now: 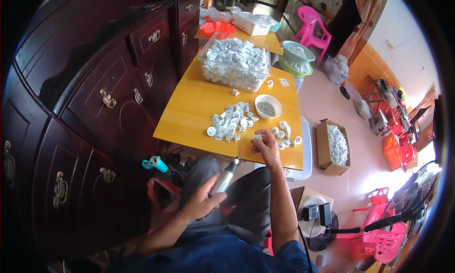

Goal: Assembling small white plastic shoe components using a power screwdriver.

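My left hand [204,199] is wrapped round a grey and silver electric screwdriver [226,177], whose thin bit points up toward the table's near edge. Between the fingertips of my right hand [268,149] is a small round white plastic part [257,138], held just over the yellow table [185,114]. A loose pile of similar white parts [231,123] lies left of that hand. To its right sits a smaller group of them [281,134]. Beyond the hand stands a white bowl [268,98] of tiny metal pieces, probably screws.
A clear plastic bin [237,67] heaped with white parts takes up the table's far end. Dark wooden cabinets [85,97] line the left. On the floor at right is a cardboard box [325,145] of white pieces. Stacked green basins [297,55] and a pink chair [313,31] stand farther back.
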Demonstrator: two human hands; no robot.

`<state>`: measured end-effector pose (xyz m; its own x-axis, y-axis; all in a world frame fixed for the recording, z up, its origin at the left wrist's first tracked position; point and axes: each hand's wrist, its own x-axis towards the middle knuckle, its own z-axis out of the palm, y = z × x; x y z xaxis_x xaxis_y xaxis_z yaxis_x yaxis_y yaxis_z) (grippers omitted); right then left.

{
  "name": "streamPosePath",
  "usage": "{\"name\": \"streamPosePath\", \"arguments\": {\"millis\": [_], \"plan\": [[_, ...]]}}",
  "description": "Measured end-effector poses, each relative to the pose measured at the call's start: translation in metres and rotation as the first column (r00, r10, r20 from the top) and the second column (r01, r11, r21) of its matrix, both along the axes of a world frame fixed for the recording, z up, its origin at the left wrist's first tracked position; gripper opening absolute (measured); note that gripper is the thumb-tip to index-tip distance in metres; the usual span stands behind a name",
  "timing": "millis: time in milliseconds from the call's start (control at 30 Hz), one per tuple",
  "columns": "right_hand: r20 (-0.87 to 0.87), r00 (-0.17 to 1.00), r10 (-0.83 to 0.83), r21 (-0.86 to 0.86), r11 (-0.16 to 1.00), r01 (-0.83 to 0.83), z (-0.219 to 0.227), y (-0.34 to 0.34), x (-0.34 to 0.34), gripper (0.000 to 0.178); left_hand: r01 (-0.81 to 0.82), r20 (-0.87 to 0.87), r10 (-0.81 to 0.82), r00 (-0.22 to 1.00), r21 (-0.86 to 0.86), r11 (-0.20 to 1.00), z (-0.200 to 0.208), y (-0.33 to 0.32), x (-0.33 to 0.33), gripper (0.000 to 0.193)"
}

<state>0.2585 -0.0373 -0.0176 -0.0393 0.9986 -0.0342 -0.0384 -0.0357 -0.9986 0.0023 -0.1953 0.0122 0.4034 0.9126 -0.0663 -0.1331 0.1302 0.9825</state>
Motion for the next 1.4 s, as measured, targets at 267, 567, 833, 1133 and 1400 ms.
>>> {"name": "streamPosePath", "arguments": {"millis": [267,567,833,1133,1400], "plan": [[0.028,0.995,0.093,-0.058,0.994,-0.092,0.0,-0.024,-0.021,0.031,-0.014,-0.022,0.013,1.0,-0.017,1.0,0.0,-0.001,0.0,0.064],[-0.181,0.974,0.136,-0.049,0.988,-0.148,-0.004,-0.046,-0.031,0.027,-0.043,-0.07,0.04,0.997,-0.046,0.998,0.002,-0.003,-0.002,0.064],[-0.139,0.987,0.077,-0.038,0.996,-0.083,-0.001,-0.054,-0.041,0.025,-0.031,-0.111,0.025,0.993,-0.053,0.998,0.0,-0.003,-0.001,0.066],[-0.125,0.991,0.046,0.005,0.999,-0.046,-0.003,-0.056,-0.044,0.024,-0.03,-0.104,0.024,0.994,-0.057,0.998,0.006,-0.002,0.0,0.066],[-0.093,0.995,0.04,0.065,0.997,-0.034,-0.008,-0.057,-0.044,0.022,-0.031,-0.112,0.025,0.993,-0.053,0.998,0.004,-0.002,0.0,0.065]]}}
